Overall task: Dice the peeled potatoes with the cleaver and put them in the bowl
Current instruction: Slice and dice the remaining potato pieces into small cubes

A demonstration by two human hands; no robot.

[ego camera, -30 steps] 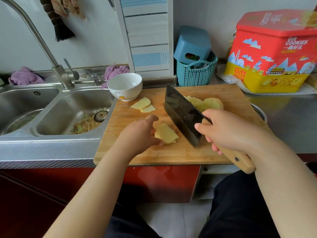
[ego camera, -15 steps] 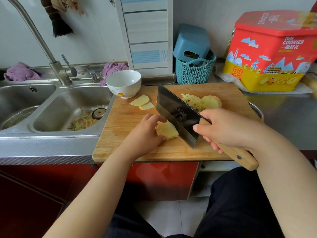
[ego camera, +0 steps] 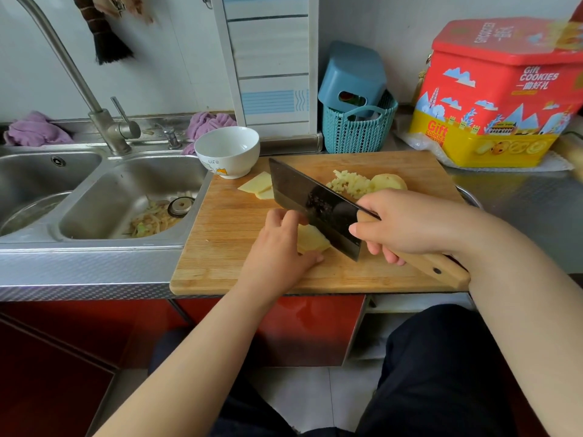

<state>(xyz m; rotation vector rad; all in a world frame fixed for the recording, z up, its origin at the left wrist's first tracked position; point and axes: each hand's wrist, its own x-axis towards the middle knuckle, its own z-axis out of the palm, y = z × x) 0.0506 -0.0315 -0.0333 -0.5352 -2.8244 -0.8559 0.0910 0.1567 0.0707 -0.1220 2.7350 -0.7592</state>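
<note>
fingers (ego camera: pixel 310 258) of your left hand (ego camera: pixel 277 247) pin stacked potato slices (ego camera: pixel 310 241); right hand (ego camera: pixel 407 225) grips the cleaver (ego camera: pixel 312 206), mid-dicing; next, cut strips.

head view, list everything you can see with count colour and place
cutting board: 1, wood, counter edge
cleaver: 1, dark blade, wooden handle, over the board
potato slices: small stack, yellow, under left hand
loose slices: about 2, yellow, near bowl
diced potato: 1 pile, far board
potato piece: 1, beside dice
bowl: 1, white, board's far left corner
sink: double, steel, left
cookie tin: 1, red-yellow, right
basket: 1, teal, behind board
left hand: holds stack
right hand: grips cleaver
</note>
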